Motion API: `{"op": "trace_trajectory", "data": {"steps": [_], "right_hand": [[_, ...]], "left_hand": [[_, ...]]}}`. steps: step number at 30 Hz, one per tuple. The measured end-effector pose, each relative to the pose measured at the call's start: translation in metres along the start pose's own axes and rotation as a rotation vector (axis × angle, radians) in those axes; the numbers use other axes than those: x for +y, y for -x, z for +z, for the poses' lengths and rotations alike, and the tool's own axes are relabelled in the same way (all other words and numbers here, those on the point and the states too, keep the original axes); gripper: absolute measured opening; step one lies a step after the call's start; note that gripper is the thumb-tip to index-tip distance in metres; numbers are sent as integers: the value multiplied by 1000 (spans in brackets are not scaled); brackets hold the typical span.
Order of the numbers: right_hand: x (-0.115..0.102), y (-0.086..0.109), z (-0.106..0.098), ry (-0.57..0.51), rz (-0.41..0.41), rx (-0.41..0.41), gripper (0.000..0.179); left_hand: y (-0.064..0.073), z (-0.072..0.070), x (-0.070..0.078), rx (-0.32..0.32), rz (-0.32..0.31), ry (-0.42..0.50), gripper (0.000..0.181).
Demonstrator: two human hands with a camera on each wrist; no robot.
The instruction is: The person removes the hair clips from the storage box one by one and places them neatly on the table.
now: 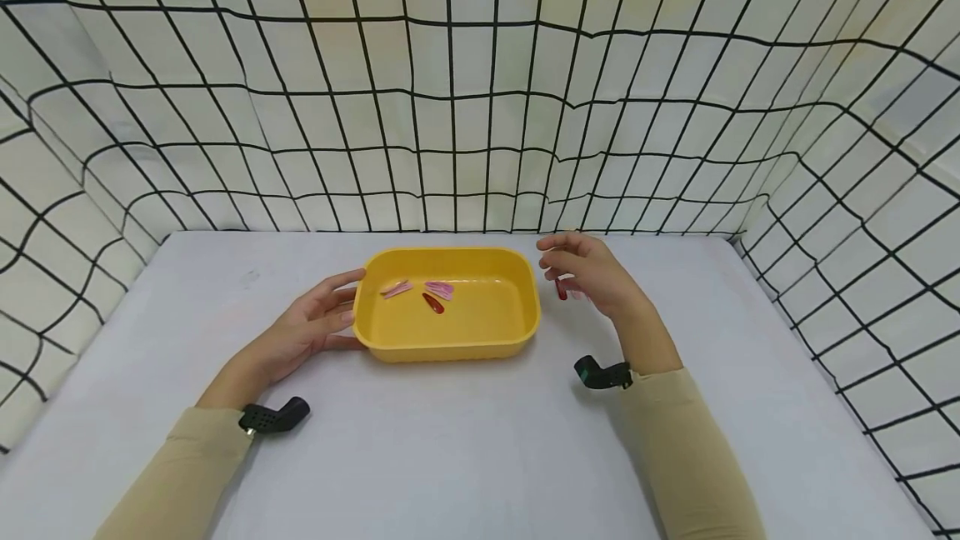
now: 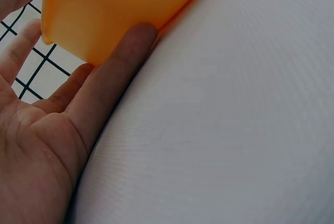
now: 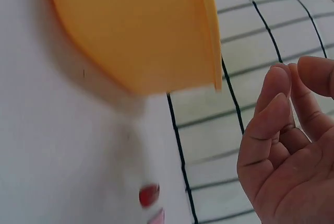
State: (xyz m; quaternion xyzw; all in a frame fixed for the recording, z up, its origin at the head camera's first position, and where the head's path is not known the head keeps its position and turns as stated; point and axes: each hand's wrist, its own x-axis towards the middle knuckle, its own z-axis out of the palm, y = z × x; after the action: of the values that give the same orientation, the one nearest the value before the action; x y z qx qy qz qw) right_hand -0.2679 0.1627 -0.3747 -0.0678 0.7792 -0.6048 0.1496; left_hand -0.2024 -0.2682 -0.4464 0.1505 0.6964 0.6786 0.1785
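Note:
A yellow rectangular tray (image 1: 480, 346) stands on the white table. Inside it lie a small glossy red elongated piece (image 1: 432, 303) and two pink strips, one on the left (image 1: 396, 289) and another (image 1: 440, 290) nearer the middle. My left hand (image 1: 318, 319) touches the tray's left end with fingers spread and extended; in the left wrist view the thumb (image 2: 122, 62) lies along its lower wall. To the right of the tray, my right hand (image 1: 585, 269) is raised, fingers loosely bent, nothing visible in them. Below it lie another red piece (image 1: 561, 289) and a partly hidden pink piece (image 3: 156, 217).
Black wire netting (image 1: 450, 94) rises behind the table (image 1: 465, 448) and along both sides, with pale sheeting behind it. A dark wrist camera is strapped to the left wrist (image 1: 273, 417) and the right wrist (image 1: 602, 373), at the beige sleeves.

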Motion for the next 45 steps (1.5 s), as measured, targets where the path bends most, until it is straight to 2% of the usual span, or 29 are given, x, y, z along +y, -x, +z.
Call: {"op": "trace_trajectory", "data": {"steps": [6,15,20,24,28,32,39,45], "right_hand": [[-10,-5,30,-25,-32,-68,32],[-25,-12,70,-14,-41,-121,28],[-24,-17,93,35,-63,-160,22],[-19,-21,112,101,-88,-190,24],[-16,-25,131,197,-105,-186,25],[-13,-30,146,347,-89,-157,26],[-17,-33,163,728,-51,-80,27],[-24,-34,171,923,-36,-73,18]], "left_hand": [[-2,1,-1,-2,-2,12,63],[-3,3,1,-10,-5,6,61],[-2,3,2,-11,-5,11,62],[-2,3,2,-13,0,15,62],[-1,1,1,-2,1,11,62],[0,1,1,2,-5,8,62],[0,1,2,-2,-2,14,62],[0,1,1,-10,1,17,62]]}}
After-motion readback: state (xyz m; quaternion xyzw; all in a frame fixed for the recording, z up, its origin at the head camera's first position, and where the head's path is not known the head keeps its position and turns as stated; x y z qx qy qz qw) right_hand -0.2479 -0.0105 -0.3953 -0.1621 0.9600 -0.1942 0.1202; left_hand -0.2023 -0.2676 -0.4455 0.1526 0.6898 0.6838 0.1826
